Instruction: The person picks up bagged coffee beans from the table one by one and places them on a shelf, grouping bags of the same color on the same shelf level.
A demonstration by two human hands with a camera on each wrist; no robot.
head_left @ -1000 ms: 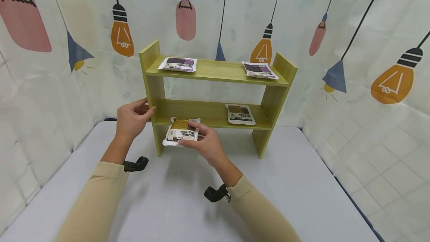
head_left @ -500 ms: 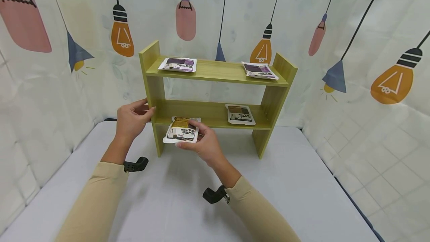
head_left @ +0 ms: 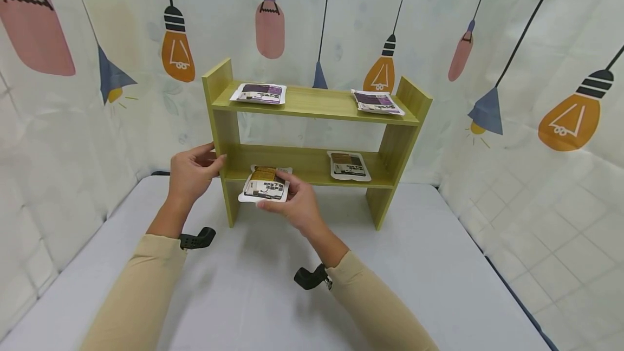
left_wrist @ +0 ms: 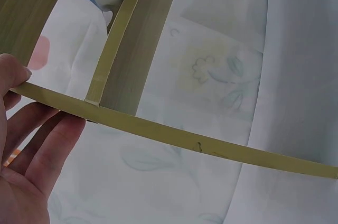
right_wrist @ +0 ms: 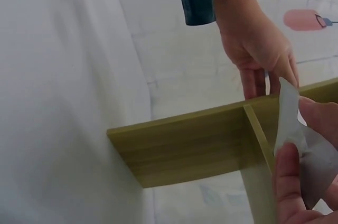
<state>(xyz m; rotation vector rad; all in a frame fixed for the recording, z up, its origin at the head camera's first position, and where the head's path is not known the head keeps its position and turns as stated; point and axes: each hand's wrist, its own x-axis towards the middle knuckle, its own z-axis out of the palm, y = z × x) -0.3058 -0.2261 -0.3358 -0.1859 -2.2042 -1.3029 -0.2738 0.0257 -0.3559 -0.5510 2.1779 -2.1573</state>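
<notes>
My left hand [head_left: 192, 175] grips the left side panel of a small yellow-green wooden shelf [head_left: 317, 102]; in the left wrist view the thumb and fingers [left_wrist: 58, 147] lie on either side of the panel's edge. With its thumb and fingers, my right hand [head_left: 299, 205] pinches the right side of a white food pouch [head_left: 265, 186] printed in gold-brown and black. This pouch is tilted at the front edge of the middle board, at its left end; whether it touches the board I cannot tell. The right wrist view shows the pouch's plain back [right_wrist: 311, 155].
A similar brown-and-white pouch [head_left: 349, 166] lies on the right of the middle board. Two purple-and-white pouches [head_left: 258, 93] lie on the top board, one at each end. The shelf stands on a white-covered table [head_left: 273, 297], before a lamp-printed cloth wall [head_left: 302, 15].
My right hand has moved slightly up and toward the shelf with the pouch, whose tilt has shifted a little. The left hand keeps its place on the side panel.
</notes>
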